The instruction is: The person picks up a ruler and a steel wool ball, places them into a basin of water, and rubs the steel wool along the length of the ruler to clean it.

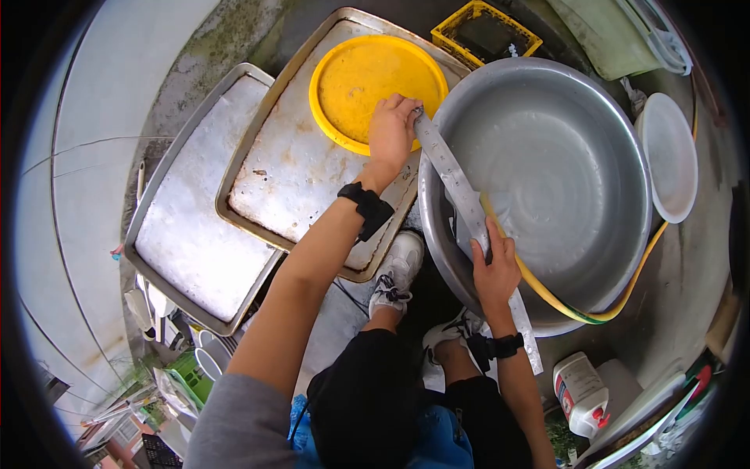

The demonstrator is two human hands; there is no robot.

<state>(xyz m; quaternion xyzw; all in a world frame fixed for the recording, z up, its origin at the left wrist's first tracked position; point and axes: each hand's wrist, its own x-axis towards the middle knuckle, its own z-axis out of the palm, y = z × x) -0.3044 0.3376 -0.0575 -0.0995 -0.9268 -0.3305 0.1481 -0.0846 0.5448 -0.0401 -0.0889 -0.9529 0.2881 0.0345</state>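
Observation:
A long grey metal strip (457, 186) with small dark marks or holes along it slants across the near left rim of a large metal basin (539, 172). Its far end is pinched in my left hand (393, 131), above the edge of a round yellow lid (359, 86). Lower down, my right hand (497, 273) is closed round the strip, thumb on one side and fingers on the other. The strip's near end sticks out past my right wrist. A yellow hose (547, 295) runs over the basin's rim, close by my right hand.
Two stained metal trays, a larger one (273, 184) under the lid and another (199, 203) to its left, lie beside the basin. A yellow crate (531, 45) stands behind. At right are a white bowl (670, 160) and a white jug (580, 391). My shoes (400, 266) are between trays and basin.

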